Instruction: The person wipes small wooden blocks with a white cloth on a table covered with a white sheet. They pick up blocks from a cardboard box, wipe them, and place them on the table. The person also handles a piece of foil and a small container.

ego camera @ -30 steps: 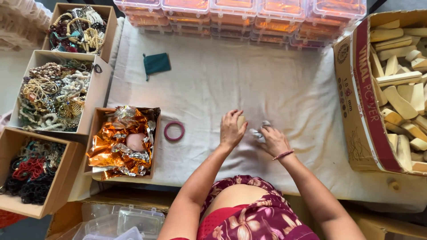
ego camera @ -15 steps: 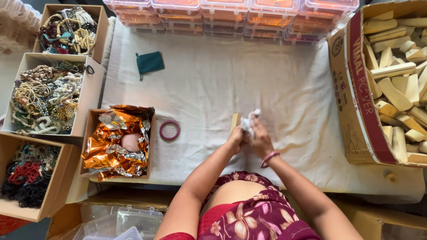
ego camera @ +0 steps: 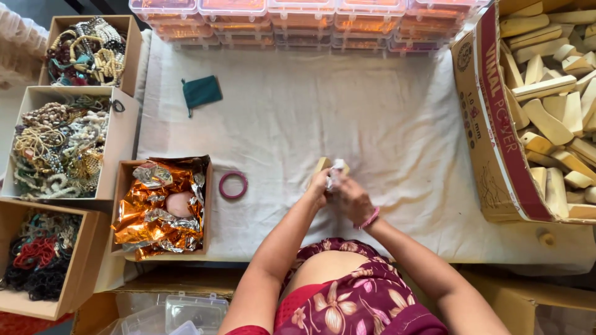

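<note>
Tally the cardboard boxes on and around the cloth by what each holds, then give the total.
Boxes of beaded jewellery: 3
Box of orange foil: 1
Box of pale wooden pieces: 1
Total: 5

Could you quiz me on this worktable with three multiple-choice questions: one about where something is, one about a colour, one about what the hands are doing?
1. Where does the small green pouch lie?
A. on the white cloth, near the far left corner
B. inside the carton of wooden pieces
C. in the foil-lined box

2. What colour is the ring lying on the cloth?
A. yellow
B. dark pink
C. blue

3. What are the hands doing?
A. resting flat and apart
B. reaching into a bead box
C. held together around a small pale piece

Answers: 1 A, the pouch sits on bare cloth below the plastic cases. 2 B, the ring is dark pink. 3 C, the left hand and right hand meet over a wooden piece.
</note>
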